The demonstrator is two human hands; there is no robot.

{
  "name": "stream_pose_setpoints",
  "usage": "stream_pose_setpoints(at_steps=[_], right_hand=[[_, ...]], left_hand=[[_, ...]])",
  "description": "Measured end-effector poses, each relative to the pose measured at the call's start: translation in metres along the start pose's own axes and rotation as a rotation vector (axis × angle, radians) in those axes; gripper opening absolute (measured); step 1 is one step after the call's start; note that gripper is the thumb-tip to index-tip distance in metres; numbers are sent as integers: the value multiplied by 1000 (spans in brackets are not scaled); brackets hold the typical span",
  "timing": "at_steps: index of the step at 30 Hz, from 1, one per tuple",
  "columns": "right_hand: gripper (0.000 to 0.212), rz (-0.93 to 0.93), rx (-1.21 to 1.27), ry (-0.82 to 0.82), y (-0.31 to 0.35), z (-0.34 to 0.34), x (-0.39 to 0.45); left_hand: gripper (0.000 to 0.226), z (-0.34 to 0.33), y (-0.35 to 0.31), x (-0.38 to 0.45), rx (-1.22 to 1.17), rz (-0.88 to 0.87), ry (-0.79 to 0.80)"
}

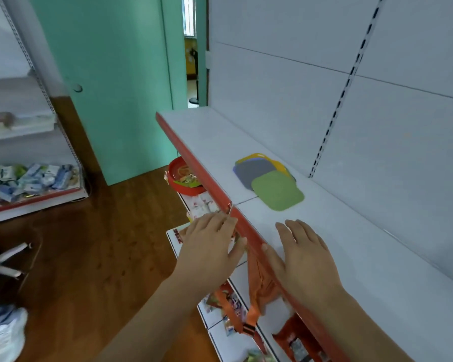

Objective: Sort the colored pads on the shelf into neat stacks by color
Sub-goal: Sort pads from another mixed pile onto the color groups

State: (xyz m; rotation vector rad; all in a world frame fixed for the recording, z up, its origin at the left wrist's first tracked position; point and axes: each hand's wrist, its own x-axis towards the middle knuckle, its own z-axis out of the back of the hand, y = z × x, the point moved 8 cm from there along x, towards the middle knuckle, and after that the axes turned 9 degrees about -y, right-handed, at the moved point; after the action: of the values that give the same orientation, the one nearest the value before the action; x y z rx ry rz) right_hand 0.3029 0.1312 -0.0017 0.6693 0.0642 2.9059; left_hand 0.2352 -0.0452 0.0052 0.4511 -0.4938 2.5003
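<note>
A loose pile of colored pads lies on the white shelf. A green pad is on top at the near side, overlapping a grey pad. Yellow, orange and blue pad edges stick out beneath. My right hand hovers flat over the shelf, fingers spread, a short way in front of the green pad and holding nothing. My left hand is just off the shelf's red front edge, fingers apart and empty.
Lower shelves below hold snack packets, an orange strap and a red bowl. The shelf's white back panel rises to the right. Left is wooden floor, a green door and another shelf with packets.
</note>
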Motion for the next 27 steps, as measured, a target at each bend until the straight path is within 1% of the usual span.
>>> stream_pose_setpoints(at_steps=[4,8,11,16,19,21,23,25,27], right_hand=[[62,-93,-26,-14,3,-23,44],[62,-185,-51,-34,-4,-33,81],[61,-260,-89,-38,-19,-41,96],[66,-389,-135,-27,-51,-55,123],[65,-420,-153,-25,-67,-68,135],[66,-451,-136,-22,-77,-74,140],[70,-491,-125,9,-87,-78,142],[74,-519,-123,78,-94,-82,140],[71,-568,-85,127,-103,-84,137]], left_hand=[[54,-17,34,55,-31,-77,15],[50,-37,51,112,-64,-171,34],[55,-53,46,143,-102,-227,70],[66,-89,31,191,-164,-346,147],[72,-108,20,216,-128,-412,189],[68,-114,12,230,-96,-424,212],[58,-116,2,242,-87,-433,241],[50,-122,-3,251,-94,-434,310],[43,-128,-8,259,-106,-423,396]])
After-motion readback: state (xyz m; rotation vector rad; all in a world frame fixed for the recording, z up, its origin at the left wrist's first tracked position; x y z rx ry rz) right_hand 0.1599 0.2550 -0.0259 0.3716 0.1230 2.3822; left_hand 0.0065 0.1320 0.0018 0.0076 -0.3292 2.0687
